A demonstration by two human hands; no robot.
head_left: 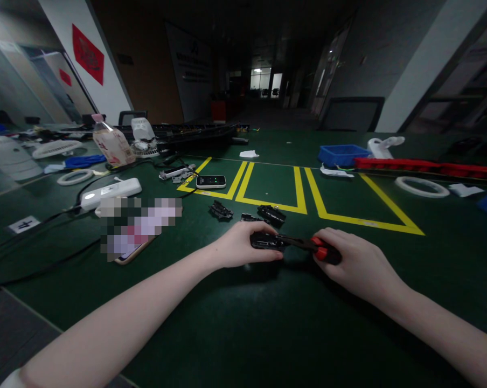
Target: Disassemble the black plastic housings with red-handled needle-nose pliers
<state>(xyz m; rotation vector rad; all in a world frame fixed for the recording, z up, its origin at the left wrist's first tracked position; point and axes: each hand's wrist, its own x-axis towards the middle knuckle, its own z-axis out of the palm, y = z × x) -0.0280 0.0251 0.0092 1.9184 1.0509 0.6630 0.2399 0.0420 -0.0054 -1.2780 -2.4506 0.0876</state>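
Where the desk (284, 334) begins at the left, a pale bottle (113, 144) stands behind a white power strip (111, 193) and a phone (144, 231); a black cable (65, 262) trails just in front, and a sweep of the left forearm could drag it or nudge the phone. Further right, a small device (211, 181) with green lights lies near one loose black piece (221, 210).

Next comes the left hand (241, 243), its grip pinched around a black part (264, 241) above the desk, thumb on the near side, fingers on the far side. Another black piece (271, 214) lies just behind, so a slip might knock it away.

At the part's right end are the dark jaws of the pliers (302, 244); whether they bite on it or merely touch it, I cannot tell. Sudden squeezing or twisting could crack the part, if it is brittle, or jerk the tool into the left fingers. The right hand (348, 261) has its grip wrapped around the red-and-black handles. Beyond it lie a blue tray (342, 156) and a tape roll (439, 192), well apart from the work.
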